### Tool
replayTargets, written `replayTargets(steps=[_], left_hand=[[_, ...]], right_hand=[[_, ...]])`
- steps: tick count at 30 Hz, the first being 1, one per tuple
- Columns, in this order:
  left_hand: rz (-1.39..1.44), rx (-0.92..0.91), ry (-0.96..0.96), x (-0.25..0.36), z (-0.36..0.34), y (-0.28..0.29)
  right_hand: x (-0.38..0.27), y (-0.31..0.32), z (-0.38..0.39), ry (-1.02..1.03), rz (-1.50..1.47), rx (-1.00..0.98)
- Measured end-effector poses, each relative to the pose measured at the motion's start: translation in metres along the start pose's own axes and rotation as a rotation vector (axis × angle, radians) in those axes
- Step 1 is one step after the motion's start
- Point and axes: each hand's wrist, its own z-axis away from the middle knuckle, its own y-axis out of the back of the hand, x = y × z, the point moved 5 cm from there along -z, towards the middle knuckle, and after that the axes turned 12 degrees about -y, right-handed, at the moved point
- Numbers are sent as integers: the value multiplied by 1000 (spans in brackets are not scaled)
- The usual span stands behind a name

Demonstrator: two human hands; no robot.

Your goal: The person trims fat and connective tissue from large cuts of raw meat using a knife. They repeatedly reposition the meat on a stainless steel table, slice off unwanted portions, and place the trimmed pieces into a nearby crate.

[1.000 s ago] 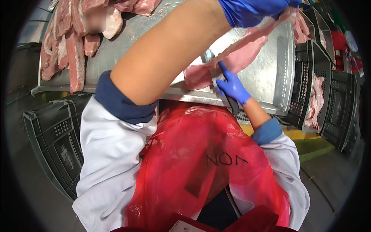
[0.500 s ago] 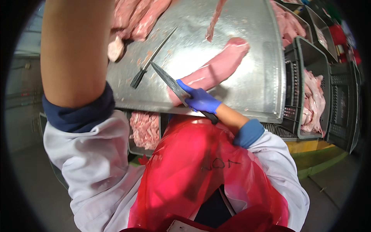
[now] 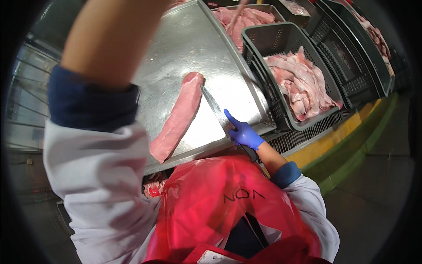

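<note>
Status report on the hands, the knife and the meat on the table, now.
Right hand in blue glove grips knife, blade tip at the pork loin. Left hand out of frame, arm raised. Loin flat on steel table, nothing blocking.

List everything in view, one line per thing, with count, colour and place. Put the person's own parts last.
Long pink pork loin: one, pink, lying on the table, its far end at the blade tip.
Steel knife: one, silver blade, held on the table right of the loin.
Shiny steel table: one, grey, centre.
Dark plastic crates: several, dark grey, right of the table, holding pale pink meat trimmings.
Red plastic apron: one, red, bottom centre.
Right hand: one, blue glove, gripping the knife.
Left forearm: one, bare, raised at upper left; its hand is out of view.
</note>
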Motion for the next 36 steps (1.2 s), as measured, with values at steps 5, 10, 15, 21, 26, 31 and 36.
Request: replayTargets(steps=[5,10,15,21,26,31,36], left_hand=[[-413,-301,-153,-45,-2,-159],[-398,-140,294,-150,240,-83],[-662,56,1018,-149,664,-105],[-696,408,1099,-106,734,-189],[-750,491,1089,-120,685,-193],[-398,358,1137,-107,704,-211],[-157,378,1059,-143,714,-169]], right_hand=[[35,22,4,-50,-54,89],[57,14,-1,4,-240,111],[33,-8,-39,61,-239,14],[-56,-73,-172,117,-170,-72],[-93,-67,-290,188,-52,25],[-119,-47,-301,90,86,168],[-129,-42,-292,111,92,409]])
